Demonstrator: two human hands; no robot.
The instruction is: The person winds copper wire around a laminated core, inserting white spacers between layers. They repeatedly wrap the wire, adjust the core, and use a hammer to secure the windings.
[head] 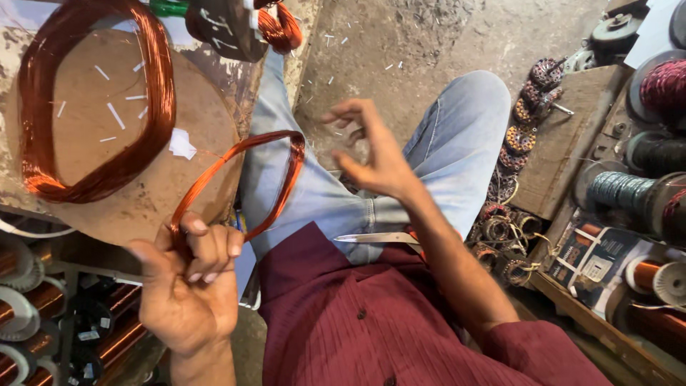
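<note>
Head view: left hand (187, 282) clenched on small copper coil (243, 182), right hand (371, 154) released, empty; shaping step, calling for steady tension.

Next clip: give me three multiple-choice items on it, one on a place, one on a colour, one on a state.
1. Where do the scissors lie?
A. on the person's lap
B. on the round board
C. on the floor

2. What colour is the wire coil in the left hand?
A. silver
B. copper-orange
C. green

3. How is the right hand?
A. closed on the scissors
B. flat on the board
C. open, holding nothing

Answers:
1 A, they rest across the jeans, beside the maroon shirt.
2 B, the loop shines copper-orange.
3 C, its fingers are spread above the knee.
</note>
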